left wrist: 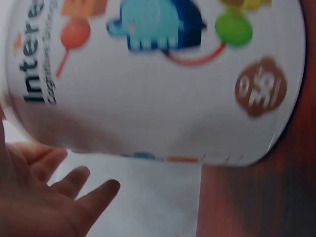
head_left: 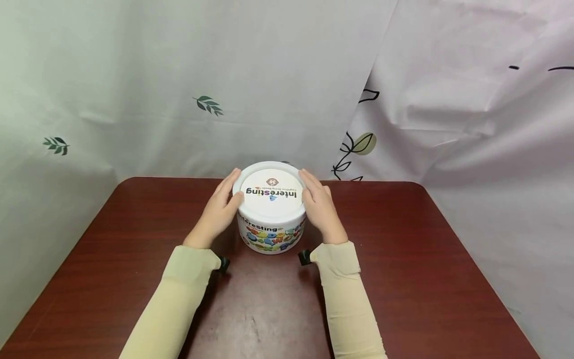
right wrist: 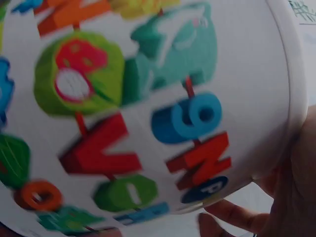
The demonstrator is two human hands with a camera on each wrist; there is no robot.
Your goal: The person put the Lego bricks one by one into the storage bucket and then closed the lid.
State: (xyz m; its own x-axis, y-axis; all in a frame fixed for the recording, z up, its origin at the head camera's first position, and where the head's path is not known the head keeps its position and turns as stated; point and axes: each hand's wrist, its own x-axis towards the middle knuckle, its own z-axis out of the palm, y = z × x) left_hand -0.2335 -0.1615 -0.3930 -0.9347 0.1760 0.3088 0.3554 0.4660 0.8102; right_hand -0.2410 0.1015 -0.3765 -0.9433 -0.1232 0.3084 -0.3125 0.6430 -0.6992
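A round white tub, printed with colourful letter beads and animals, stands upright on the table. Its white lid is on, its lettering upside down in the head view. My left hand holds the lid's left edge, thumb at the top rim. On the opposite edge my right hand holds the lid the same way. Close up in the left wrist view, spread fingers show beside the tub's printed wall. In the right wrist view, part of the hand is cut off by the frame.
The dark red wooden table has rounded far corners. Behind it hangs a pale cloth with leaf prints, close to the far edge. A small black piece sticks out at each cuff.
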